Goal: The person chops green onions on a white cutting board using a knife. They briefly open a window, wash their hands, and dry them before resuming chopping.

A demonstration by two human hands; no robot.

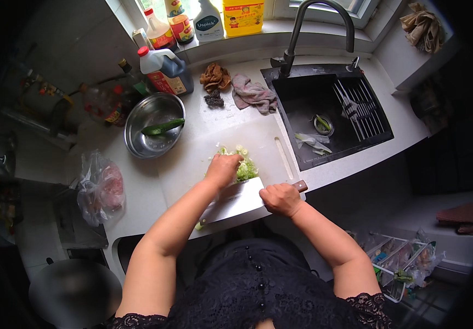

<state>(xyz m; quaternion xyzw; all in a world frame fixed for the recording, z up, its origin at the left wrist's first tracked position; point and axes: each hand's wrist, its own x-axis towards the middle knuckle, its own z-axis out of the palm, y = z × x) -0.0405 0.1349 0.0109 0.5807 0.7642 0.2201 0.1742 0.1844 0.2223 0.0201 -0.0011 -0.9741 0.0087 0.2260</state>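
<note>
**A:** Where are the greens [243,164]?

**B:** On the white board [192,164], in a small pile. The left hand [223,169] is cupped down on them, so they stay bunched.

**A:** And the knife [235,202]?

**B:** The right hand [281,198] is closed around its handle. The wide blade lies at about 6 o'clock from the pile, close to the person.

**A:** What's the bowl [152,131] for?

**B:** It sits at 10 o'clock from the pile and keeps a green cucumber [162,127] off the board. The sink [330,118], at 2 o'clock, holds scraps.
</note>
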